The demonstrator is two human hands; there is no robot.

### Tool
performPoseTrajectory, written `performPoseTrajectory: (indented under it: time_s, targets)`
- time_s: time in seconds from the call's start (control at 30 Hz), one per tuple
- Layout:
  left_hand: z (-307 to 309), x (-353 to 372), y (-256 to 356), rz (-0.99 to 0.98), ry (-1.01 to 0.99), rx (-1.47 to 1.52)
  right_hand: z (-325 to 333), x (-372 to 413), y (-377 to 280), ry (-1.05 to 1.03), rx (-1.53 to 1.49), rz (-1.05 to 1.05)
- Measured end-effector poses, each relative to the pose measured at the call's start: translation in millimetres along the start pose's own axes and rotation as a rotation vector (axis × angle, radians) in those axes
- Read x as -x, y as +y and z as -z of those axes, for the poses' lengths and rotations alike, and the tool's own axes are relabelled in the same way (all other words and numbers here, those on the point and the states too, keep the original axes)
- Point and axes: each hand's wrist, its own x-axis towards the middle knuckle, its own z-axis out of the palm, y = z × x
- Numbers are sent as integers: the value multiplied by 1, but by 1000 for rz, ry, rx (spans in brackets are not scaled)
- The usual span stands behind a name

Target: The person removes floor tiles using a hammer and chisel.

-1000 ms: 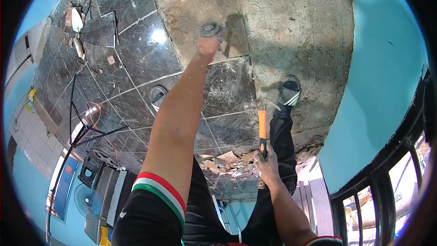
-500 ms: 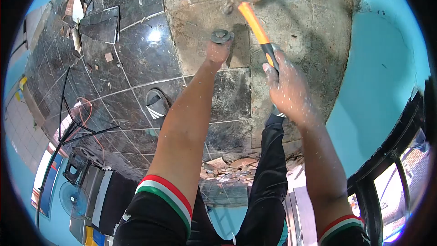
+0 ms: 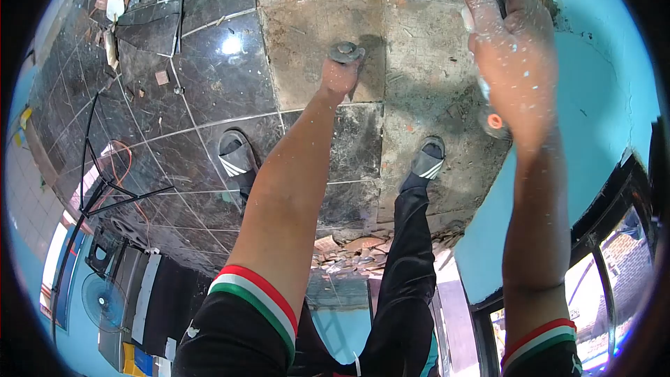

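The left arm is stretching out straight, its left hand clenching in a fist well away from the body. The right arm is standing raised, the right hand curling tightly closed, speckled with pale dust.

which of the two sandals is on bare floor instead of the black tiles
The right-foot sandal: it stands on the stripped grey screed, while the left-foot sandal rests on a glossy black tile.

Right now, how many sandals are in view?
2. One sandal stands on the dark tiles, image left; the other sandal stands on the bare screed, right of it.
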Motion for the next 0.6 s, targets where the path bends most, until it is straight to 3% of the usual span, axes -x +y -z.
performPoseTrajectory:
  time_s: [0.1,0.17,0.2,0.23,0.3,0.5,0.6]
  targets:
    - [0,-1,6,-3,-18,-8,-29,22,27,24,33,59]
    - [3,1,14,-124,-70,-229,-40,37,46,-610,383,-261]
    - [4,3,17,-186,-98,-340,-51,47,65,-652,275,-283]
    - [1,4,14,-162,-84,-204,-60,56,81,-691,167,-305]
    - [-4,12,11,-106,-54,63,-65,73,87,-629,195,-302]
    - [27,3,-4,-146,-11,-125,-62,115,89,-534,106,-397]
    - [78,10,16,158,-7,106,-69,135,94,-525,46,-463]
